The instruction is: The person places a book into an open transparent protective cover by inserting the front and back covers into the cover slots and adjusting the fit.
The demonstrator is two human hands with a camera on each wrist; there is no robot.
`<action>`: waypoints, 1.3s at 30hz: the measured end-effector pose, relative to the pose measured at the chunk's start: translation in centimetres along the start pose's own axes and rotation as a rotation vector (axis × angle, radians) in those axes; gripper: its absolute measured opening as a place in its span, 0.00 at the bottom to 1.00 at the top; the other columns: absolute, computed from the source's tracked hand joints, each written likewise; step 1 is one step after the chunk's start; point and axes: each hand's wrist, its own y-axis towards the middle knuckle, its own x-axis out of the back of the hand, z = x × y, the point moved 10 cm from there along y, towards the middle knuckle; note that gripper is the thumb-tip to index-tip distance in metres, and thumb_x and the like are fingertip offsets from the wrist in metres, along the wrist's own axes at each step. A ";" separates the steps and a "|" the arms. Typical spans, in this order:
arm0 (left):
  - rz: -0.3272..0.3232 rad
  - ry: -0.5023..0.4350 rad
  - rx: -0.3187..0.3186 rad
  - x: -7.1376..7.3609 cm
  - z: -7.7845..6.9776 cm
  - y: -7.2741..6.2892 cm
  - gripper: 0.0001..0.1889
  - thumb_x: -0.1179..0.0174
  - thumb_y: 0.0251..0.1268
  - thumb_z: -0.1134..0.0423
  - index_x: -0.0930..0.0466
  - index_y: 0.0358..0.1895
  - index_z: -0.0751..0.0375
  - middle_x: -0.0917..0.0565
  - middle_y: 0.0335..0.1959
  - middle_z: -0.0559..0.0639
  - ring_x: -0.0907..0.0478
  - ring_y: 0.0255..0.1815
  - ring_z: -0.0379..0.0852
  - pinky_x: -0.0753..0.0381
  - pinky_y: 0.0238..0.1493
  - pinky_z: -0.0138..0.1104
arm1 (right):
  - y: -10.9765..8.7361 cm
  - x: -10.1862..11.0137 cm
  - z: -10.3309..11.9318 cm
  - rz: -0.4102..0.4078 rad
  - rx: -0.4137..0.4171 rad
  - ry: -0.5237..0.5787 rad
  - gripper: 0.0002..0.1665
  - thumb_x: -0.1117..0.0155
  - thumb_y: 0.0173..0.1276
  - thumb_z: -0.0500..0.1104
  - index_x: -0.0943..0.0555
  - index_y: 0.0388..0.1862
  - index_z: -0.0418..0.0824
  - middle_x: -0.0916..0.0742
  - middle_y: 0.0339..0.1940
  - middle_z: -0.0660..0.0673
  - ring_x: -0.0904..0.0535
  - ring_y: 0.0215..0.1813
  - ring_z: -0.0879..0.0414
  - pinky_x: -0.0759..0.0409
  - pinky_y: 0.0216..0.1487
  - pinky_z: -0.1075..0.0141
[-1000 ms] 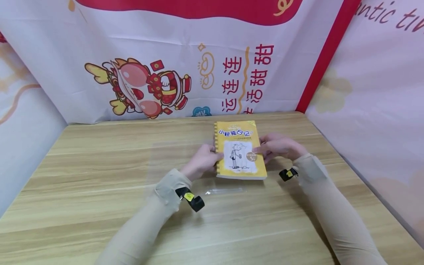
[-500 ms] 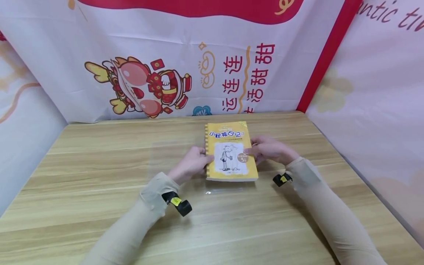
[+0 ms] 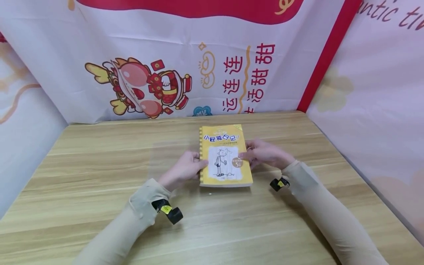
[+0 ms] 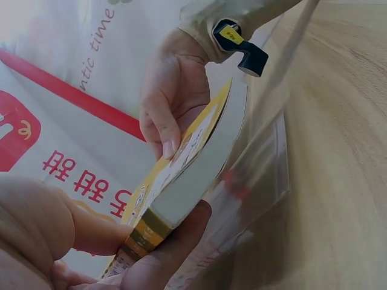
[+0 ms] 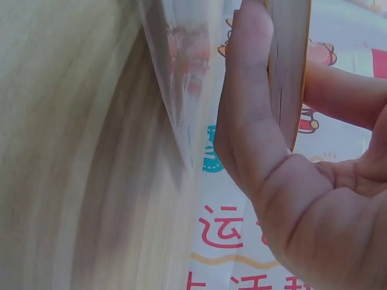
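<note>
A thick yellow paperback book [image 3: 225,156] with a cartoon figure on its cover is held by both hands over the table. My left hand [image 3: 183,167] pinches the striped spine side, thumb on the cover and fingers beneath. On the opposite edge, my right hand [image 3: 267,154] grips the book with its thumb on top. The left wrist view shows the white page block [image 4: 196,172] at the book's near end, the book tilted there. Below it lies a see-through plastic piece [image 4: 260,175], partly hidden by the book and faint in the head view.
The wood-grain table [image 3: 99,176] ends at a printed white cloth backdrop [image 3: 149,33] with red lettering. Another cloth wall [image 3: 374,92] stands along the right side. Black wrist mounts [image 3: 167,210] with yellow labels sit below both cuffs.
Both hands have carried the book left and slightly toward the person. The grip looks the same, and the book now covers more of the clear plastic's front edge.
</note>
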 end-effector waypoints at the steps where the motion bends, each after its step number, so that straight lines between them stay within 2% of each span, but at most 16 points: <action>1: -0.001 0.001 0.001 0.0 0.1 0.0 0.15 0.47 0.74 0.68 0.28 0.58 0.72 0.14 0.41 0.58 0.14 0.38 0.50 0.16 0.34 0.34 | 0.0 -0.1 0.0 0.003 0.003 0.001 0.31 0.37 0.70 0.39 0.34 0.68 0.33 0.17 0.50 0.34 0.17 0.47 0.40 0.17 0.47 0.50; 9: -0.006 0.021 0.005 0.3 0.9 -0.2 0.14 0.46 0.73 0.67 0.27 0.57 0.72 0.14 0.39 0.57 0.15 0.36 0.50 0.16 0.35 0.36 | 0.3 -0.7 -0.2 0.002 0.001 -0.006 0.28 0.37 0.70 0.37 0.32 0.66 0.33 0.17 0.49 0.33 0.17 0.45 0.40 0.16 0.45 0.50; 13: -0.007 0.011 0.016 0.4 1.5 -0.2 0.14 0.45 0.72 0.68 0.27 0.56 0.73 0.15 0.40 0.58 0.15 0.38 0.50 0.15 0.40 0.38 | 0.6 -0.8 -0.6 -0.012 -0.015 -0.021 0.28 0.36 0.69 0.38 0.30 0.65 0.34 0.16 0.48 0.34 0.16 0.45 0.40 0.16 0.44 0.51; 20: -0.010 0.087 0.043 0.8 2.0 -0.2 0.13 0.44 0.72 0.67 0.24 0.54 0.72 0.14 0.38 0.56 0.15 0.38 0.49 0.16 0.40 0.37 | 0.8 -1.4 -0.9 0.001 -0.018 -0.033 0.25 0.36 0.69 0.38 0.29 0.62 0.31 0.15 0.46 0.34 0.16 0.43 0.40 0.15 0.42 0.51; 25: 0.002 0.071 0.059 0.8 2.2 -0.1 0.14 0.43 0.71 0.68 0.23 0.54 0.73 0.14 0.38 0.57 0.14 0.38 0.50 0.15 0.40 0.38 | 0.9 -1.6 -0.8 -0.005 -0.011 -0.050 0.26 0.36 0.69 0.38 0.29 0.62 0.30 0.15 0.45 0.34 0.16 0.42 0.41 0.15 0.42 0.52; 32: -0.038 0.080 0.062 1.4 2.3 -0.2 0.12 0.40 0.69 0.67 0.21 0.51 0.72 0.13 0.36 0.56 0.14 0.36 0.49 0.15 0.39 0.37 | 1.1 -1.5 -1.1 -0.028 -0.023 -0.031 0.27 0.36 0.70 0.40 0.29 0.64 0.32 0.15 0.47 0.36 0.16 0.44 0.43 0.16 0.44 0.53; 39: -0.071 0.146 0.054 1.8 2.3 -0.2 0.08 0.37 0.67 0.66 0.17 0.43 0.69 0.13 0.34 0.54 0.15 0.34 0.48 0.16 0.38 0.36 | 1.2 -1.4 -1.1 -0.046 -0.019 -0.008 0.24 0.35 0.69 0.40 0.27 0.62 0.33 0.14 0.46 0.36 0.16 0.44 0.42 0.16 0.44 0.54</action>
